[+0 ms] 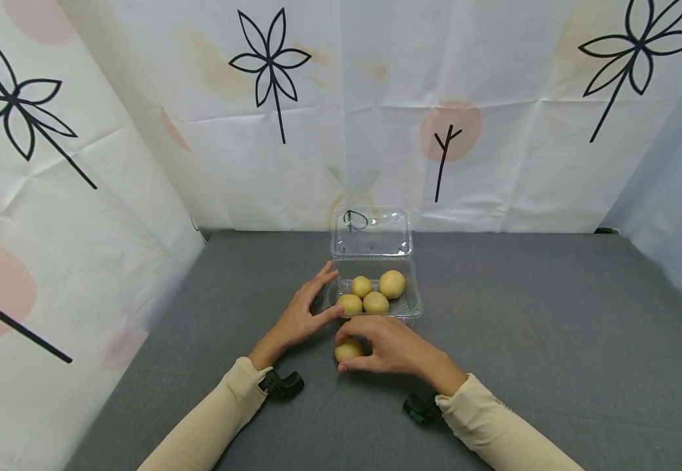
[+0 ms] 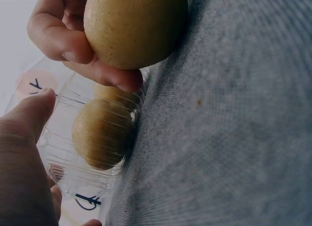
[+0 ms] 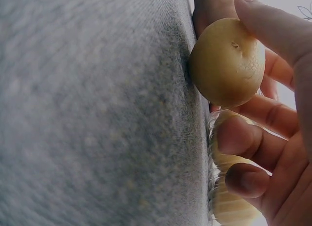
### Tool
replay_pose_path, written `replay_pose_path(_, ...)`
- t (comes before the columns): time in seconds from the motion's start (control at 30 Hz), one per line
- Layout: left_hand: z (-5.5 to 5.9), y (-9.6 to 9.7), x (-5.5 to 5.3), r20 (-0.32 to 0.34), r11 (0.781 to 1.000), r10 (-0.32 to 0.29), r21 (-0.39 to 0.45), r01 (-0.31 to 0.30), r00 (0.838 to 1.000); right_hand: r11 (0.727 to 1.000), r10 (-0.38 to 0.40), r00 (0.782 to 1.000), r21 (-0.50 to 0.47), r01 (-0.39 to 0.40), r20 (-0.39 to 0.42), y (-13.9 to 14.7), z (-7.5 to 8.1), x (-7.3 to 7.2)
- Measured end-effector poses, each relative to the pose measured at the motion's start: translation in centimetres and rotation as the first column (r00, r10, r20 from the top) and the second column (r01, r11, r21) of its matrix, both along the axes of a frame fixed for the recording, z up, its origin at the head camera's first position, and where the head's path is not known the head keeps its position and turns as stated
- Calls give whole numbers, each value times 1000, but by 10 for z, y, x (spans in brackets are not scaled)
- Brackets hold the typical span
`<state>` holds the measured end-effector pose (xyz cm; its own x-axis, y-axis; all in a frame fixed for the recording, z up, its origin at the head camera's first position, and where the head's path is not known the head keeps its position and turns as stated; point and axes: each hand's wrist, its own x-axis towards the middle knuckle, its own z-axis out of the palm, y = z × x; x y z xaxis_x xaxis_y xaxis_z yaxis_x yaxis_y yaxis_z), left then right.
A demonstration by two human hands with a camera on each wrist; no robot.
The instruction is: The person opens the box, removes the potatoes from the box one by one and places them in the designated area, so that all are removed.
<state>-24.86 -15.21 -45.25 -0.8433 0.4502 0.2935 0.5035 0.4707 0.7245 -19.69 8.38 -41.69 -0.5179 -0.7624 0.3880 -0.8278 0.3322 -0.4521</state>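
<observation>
Ahead of you, a clear, rectangular plastic box (image 1: 414, 302) with its lid raised stands on the grey cloth-covered counter (image 1: 529, 327), holding four round yellow potatoes (image 1: 376, 302). Its near wall stands between them and a fifth round yellow potato (image 1: 348, 352). Your left hand (image 1: 299, 315), fingers spread apart, is at the box's left side. Your right hand (image 1: 392, 344) has its fingers curled round that fifth potato, just before the box.

No text can be read; the faint print (image 1: 502, 404) on the right sleeve (image 1: 502, 428) is too small.
</observation>
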Motion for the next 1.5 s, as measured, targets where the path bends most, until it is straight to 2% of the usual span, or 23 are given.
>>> replay_pose_path(0.47, 2, 0, 2, 32, 1000, 9, -1, -9, 999, 996, 8, 997, 91, -15, 77, 1, -1, 3)
replay_pose_path(1.03, 1, -1, 1, 20, 1000, 16, -9, -16, 1000, 995, 23, 993, 90, -33, 113, 0, -4, 3)
replay_pose_path(1.5, 2, 1, 1, 16, 1000, 5, -8, -5, 1000, 991, 13, 988, 127, -33, 152, 2, -2, 4)
